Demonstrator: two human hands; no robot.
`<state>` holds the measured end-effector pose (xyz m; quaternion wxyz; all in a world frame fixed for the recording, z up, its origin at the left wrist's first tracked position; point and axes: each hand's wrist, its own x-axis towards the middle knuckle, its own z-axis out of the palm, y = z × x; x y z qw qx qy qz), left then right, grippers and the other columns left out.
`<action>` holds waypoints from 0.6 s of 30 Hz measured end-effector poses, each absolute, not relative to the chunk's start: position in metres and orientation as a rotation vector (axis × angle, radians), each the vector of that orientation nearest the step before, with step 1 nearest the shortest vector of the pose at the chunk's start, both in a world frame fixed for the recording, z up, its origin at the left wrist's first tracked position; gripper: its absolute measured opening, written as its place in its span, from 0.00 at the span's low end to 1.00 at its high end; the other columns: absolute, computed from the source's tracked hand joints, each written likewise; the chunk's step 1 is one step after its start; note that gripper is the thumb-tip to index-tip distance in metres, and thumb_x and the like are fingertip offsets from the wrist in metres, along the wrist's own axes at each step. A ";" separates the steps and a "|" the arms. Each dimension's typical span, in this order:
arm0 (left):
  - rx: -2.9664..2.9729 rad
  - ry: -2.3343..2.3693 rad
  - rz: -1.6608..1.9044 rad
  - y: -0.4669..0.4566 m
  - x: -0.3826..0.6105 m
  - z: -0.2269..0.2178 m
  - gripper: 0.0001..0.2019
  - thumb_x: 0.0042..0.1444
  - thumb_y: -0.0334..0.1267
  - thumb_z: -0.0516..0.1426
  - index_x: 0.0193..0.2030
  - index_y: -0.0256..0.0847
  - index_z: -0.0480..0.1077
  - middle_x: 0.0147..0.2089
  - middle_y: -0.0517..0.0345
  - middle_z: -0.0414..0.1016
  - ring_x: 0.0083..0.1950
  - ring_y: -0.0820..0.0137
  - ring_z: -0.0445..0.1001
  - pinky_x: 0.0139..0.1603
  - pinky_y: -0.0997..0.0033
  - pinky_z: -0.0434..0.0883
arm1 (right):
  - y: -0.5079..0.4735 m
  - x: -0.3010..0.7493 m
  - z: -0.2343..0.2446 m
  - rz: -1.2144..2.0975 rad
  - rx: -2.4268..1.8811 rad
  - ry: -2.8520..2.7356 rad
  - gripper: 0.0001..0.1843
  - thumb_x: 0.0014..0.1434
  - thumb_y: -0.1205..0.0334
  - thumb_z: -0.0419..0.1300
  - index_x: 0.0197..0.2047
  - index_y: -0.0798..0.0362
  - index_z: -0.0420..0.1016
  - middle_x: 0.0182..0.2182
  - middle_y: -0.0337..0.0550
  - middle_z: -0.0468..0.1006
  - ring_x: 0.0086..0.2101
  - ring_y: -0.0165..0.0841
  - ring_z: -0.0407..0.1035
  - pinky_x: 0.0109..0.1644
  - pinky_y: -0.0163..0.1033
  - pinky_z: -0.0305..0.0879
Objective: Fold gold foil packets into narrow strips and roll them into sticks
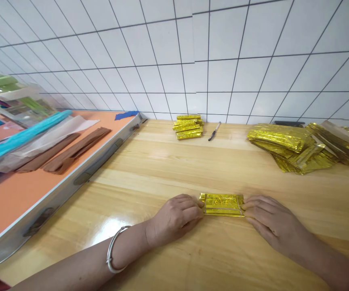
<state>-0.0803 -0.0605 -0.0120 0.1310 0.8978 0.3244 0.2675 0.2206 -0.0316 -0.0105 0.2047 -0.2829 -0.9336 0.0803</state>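
A flat rectangle of folded gold foil paper (223,204) lies on the wooden table between my hands. My left hand (179,214), with a silver bangle at the wrist, has its fingers curled together at the paper's left end. At the right end, the bunched fingertips of my right hand (270,218) pinch the paper's edge. Behind it sits a small stack of narrow folded gold foil strips (189,127). A large loose pile of gold foil paper (286,143) lies at the back right.
A pen (214,132) lies near the tiled wall (223,76). On the left, an orange board with a raised metal edge (101,161) holds brown folded pieces (77,151), a turquoise roll (26,137) and a blue scrap (126,115). A green-lidded clear container (19,99) stands beyond.
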 end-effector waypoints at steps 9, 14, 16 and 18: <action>2.486 1.085 0.829 -0.072 -0.074 -0.013 0.04 0.60 0.29 0.52 0.37 0.41 0.66 0.40 0.55 0.77 0.49 0.70 0.73 0.51 0.66 0.66 | -0.034 0.219 -0.005 0.457 -0.820 -2.578 0.09 0.59 0.70 0.54 0.41 0.49 0.70 0.36 0.42 0.75 0.41 0.34 0.68 0.46 0.43 0.67; 2.358 1.192 0.836 -0.074 -0.074 -0.013 0.04 0.58 0.28 0.52 0.38 0.41 0.65 0.40 0.57 0.76 0.39 0.72 0.73 0.43 0.70 0.68 | -0.035 0.215 -0.001 0.649 -0.945 -2.437 0.06 0.60 0.68 0.52 0.36 0.50 0.69 0.32 0.41 0.73 0.35 0.33 0.68 0.38 0.40 0.66; 2.262 1.306 0.851 -0.072 -0.072 -0.013 0.05 0.58 0.29 0.52 0.40 0.41 0.65 0.35 0.59 0.75 0.34 0.74 0.71 0.37 0.74 0.68 | -0.035 0.212 0.000 0.716 -1.049 -2.374 0.07 0.61 0.66 0.51 0.34 0.49 0.69 0.30 0.40 0.71 0.32 0.32 0.67 0.34 0.38 0.65; 2.172 1.401 0.868 -0.070 -0.070 -0.012 0.06 0.57 0.29 0.52 0.40 0.42 0.65 0.32 0.61 0.73 0.30 0.75 0.69 0.32 0.76 0.66 | -0.034 0.210 0.000 0.766 -1.179 -2.314 0.08 0.62 0.63 0.51 0.32 0.49 0.68 0.26 0.38 0.70 0.28 0.30 0.66 0.30 0.36 0.63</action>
